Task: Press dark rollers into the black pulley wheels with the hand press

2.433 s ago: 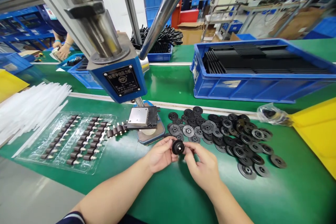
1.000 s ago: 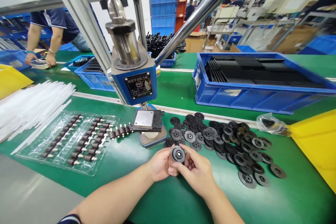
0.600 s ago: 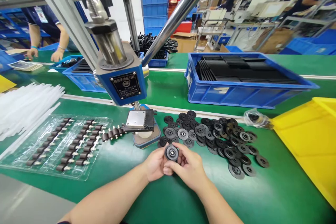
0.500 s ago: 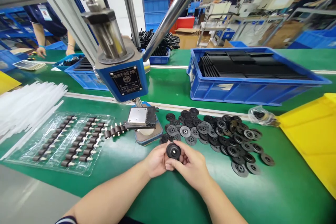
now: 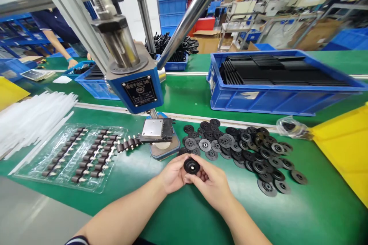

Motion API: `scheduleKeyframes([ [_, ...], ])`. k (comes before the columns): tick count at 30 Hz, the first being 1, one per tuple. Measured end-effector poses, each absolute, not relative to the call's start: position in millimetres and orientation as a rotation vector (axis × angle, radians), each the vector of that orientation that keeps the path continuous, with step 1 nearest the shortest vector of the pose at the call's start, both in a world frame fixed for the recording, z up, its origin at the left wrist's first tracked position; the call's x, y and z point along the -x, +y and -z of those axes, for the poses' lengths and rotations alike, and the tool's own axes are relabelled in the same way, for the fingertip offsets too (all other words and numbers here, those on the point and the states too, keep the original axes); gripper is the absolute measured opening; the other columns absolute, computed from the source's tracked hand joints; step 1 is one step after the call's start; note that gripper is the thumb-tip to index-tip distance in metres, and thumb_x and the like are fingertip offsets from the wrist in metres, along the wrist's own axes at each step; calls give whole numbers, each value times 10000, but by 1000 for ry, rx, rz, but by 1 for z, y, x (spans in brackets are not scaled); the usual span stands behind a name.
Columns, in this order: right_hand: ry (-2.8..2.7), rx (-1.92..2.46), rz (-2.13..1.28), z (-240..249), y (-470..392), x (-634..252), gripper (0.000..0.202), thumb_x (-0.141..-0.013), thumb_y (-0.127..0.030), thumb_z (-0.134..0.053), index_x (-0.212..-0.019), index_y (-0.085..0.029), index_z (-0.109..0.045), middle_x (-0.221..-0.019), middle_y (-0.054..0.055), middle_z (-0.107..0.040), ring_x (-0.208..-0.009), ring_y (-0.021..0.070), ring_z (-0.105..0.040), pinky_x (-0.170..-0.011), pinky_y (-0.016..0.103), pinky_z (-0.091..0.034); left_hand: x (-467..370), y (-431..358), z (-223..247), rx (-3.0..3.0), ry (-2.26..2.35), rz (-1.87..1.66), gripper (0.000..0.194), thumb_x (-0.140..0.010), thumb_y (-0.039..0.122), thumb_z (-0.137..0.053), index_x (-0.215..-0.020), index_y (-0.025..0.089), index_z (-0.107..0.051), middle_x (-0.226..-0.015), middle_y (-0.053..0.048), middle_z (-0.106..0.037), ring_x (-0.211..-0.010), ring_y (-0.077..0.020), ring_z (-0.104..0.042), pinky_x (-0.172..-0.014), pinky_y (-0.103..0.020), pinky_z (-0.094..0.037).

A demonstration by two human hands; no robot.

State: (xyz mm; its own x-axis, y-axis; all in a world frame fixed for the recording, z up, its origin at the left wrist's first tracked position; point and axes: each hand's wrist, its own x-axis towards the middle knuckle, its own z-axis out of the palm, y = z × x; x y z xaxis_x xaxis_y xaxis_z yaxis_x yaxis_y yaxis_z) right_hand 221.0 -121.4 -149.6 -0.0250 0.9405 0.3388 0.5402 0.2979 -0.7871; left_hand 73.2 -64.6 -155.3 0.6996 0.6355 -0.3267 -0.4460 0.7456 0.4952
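Observation:
Both my hands hold one round black disc (image 5: 191, 165) with a pale pin showing at its centre. My left hand (image 5: 174, 174) closes on its left side, and what lies behind the disc is hidden. On the other side my right hand (image 5: 211, 180) grips it, thumb at the lower edge. Many similar black discs (image 5: 227, 140) lie loosely heaped just beyond and to the right. Past my left hand stands a blue hand press (image 5: 140, 84), with a metal-topped black block (image 5: 152, 128) on its base. A short row of dark rollers with white shafts (image 5: 128, 144) touches that block.
Rollers in rows fill a clear plastic tray (image 5: 99, 187) at left, beside white strips (image 5: 34, 118). A blue bin (image 5: 281, 99) of black plates stands behind the discs. Yellow bins (image 5: 345, 141) flank the bench. Across it, a person's hand (image 5: 72, 62) reaches into a basket.
The view has shifted slightly, moving the scene a little right. My hands keep the disc in nearly the same pose. The person across has moved a hand to the basket.

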Motion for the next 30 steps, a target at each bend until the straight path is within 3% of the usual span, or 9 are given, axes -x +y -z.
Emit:
scheduleKeyframes([
  [5, -1628, 1367, -614, 145, -119, -223, 537, -829, -247, -661, -1343, -229, -505, -807, 0, -628, -524, 70, -485, -494, 198, -453, -72, -64, 150, -453, 479, -681, 256, -852, 304, -667, -1060, 189, -572, -947, -57, -625, -775, -153, -624, -563, -206, -403],
  [16, -1582, 1351, -667, 141, -119, -221, 490, -817, -250, -658, -1291, -225, -534, -813, -4, -629, -530, 68, -492, -487, 187, -449, -72, -62, 151, -466, 493, -677, 295, -820, 339, -706, -1051, 195, -592, -958, -56, -630, -795, -159, -617, -621, -233, -424],
  [21, -1450, 1341, -729, 130, -120, -218, 414, -758, -249, -688, -1161, -210, -603, -736, -16, -628, -505, 73, -500, -467, 180, -426, -73, -68, 148, -506, 534, -660, 320, -803, 347, -723, -1059, 187, -617, -914, -51, -642, -675, -117, -578, -600, -228, -389],
  [24, -1336, 1432, -604, 125, -115, -236, 374, -713, -294, -734, -1055, -188, -627, -651, -32, -592, -490, 75, -490, -467, 180, -418, -73, -73, 147, -614, 523, -627, 344, -879, 377, -626, -1153, 171, -595, -824, -55, -638, -588, -105, -527, -559, -236, -347],
  [30, -740, 1527, -54, 102, -122, -330, 534, -795, -450, -680, -1186, -123, -517, -904, 76, -654, -605, 96, -574, -548, 204, -495, -73, -79, 147, -759, 508, -538, 327, -920, 376, -556, -1141, 136, -578, -834, -72, -625, -624, -112, -512, -584, -253, -354],
])
